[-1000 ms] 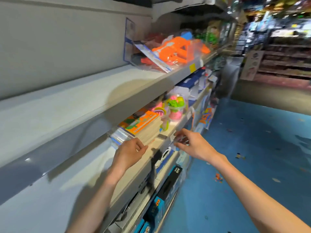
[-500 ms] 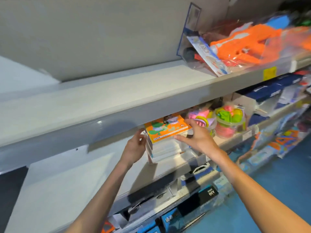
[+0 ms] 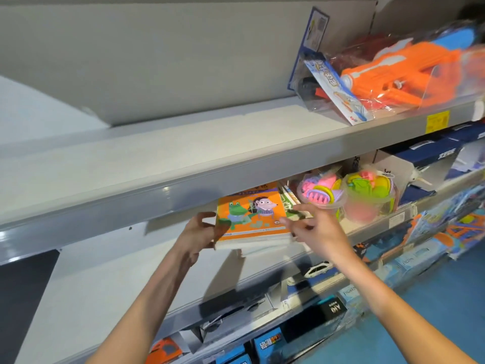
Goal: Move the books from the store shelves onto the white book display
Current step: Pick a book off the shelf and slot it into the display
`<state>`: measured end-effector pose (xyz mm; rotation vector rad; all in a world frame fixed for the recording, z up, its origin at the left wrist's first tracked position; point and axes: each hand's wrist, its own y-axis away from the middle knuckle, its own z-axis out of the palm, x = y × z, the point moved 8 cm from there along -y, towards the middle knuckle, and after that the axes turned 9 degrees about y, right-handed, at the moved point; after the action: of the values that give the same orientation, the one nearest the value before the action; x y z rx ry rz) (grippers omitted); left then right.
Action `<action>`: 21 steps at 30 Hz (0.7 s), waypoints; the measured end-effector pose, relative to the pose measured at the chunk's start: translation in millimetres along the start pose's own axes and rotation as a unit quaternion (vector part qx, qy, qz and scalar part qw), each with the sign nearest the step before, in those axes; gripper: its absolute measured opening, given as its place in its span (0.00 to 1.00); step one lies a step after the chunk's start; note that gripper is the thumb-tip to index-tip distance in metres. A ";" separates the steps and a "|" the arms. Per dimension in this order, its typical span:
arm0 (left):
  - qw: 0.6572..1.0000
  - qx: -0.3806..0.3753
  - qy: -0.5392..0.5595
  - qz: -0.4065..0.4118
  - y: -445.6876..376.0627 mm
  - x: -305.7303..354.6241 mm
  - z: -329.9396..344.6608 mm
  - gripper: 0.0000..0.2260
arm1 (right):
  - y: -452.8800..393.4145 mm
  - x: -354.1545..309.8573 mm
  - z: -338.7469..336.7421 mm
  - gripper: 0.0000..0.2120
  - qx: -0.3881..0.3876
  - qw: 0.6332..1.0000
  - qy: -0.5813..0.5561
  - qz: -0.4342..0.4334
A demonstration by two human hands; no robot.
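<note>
Sitting between left hand [image 3: 195, 233] and right hand [image 3: 319, 232]: books [image 3: 252, 219].

A second ago both hands were low at the shelf edge, short of the books. Now the left hand [image 3: 200, 233] grips the left edge of the orange book [image 3: 252, 214] on top of the stack [image 3: 258, 244], thumb over the cover. The book's front edge sits out past the stack beneath, at the frame's centre. The right hand [image 3: 319, 232], flat on the cover half a second ago, now touches only its right edge, fingers spread.
</note>
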<state>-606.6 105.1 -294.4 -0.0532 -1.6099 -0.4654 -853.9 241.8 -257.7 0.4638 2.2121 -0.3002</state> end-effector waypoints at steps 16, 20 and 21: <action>0.975 -0.095 0.186 -0.077 60.9 -75.7 -15.0 0.22 | 52.6 48.2 72.6 0.51 -0.252 0.944 -0.197 0.083; 0.989 -0.046 0.131 -0.059 94.7 -92.4 -38.8 0.22 | 66.8 52.9 108.3 0.50 -0.236 0.939 -0.234 0.084; 0.989 -0.037 0.132 -0.056 102.6 -98.7 -47.9 0.23 | 70.3 52.7 122.5 0.49 -0.250 0.934 -0.240 0.082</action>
<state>-519.3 207.2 -361.6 0.0413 -1.3402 -0.5949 -769.9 272.4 -379.0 0.2544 1.6719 0.2229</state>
